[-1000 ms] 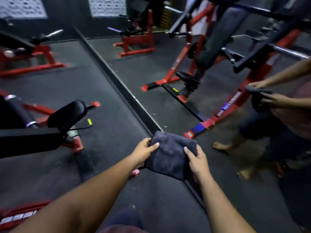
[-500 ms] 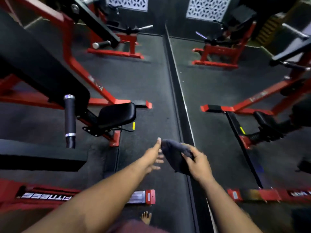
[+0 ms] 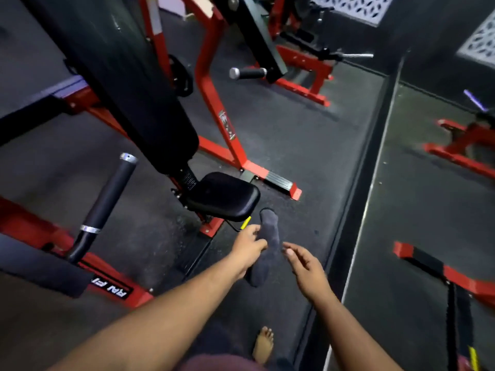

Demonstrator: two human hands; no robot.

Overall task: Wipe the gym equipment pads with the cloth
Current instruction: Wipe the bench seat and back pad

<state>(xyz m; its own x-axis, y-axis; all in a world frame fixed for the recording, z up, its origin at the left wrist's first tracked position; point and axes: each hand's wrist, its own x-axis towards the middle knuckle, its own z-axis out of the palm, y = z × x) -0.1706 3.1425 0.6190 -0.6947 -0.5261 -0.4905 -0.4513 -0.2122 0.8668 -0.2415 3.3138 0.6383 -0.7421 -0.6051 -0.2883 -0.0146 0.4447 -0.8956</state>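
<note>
Left hand: fingers closing on the cloth, gripping it near its middle. Cloth: dark grey, hanging edge-on just in front of the seat pad, not touching it. Right hand: fingers spreading loose, holding nothing, fingertips sitting just beside the cloth. Back pad: rising behind the seat pad.

The left hand covers the middle of the dark cloth, so its grip on the fabric is mostly concealed. The long black back pad runs out of frame at the top, and the black pad at lower left is cut by the left edge. Lettering on the red frame is motion-blurred and only partly legible. A bare foot shows toes only; the rest is hidden.
</note>
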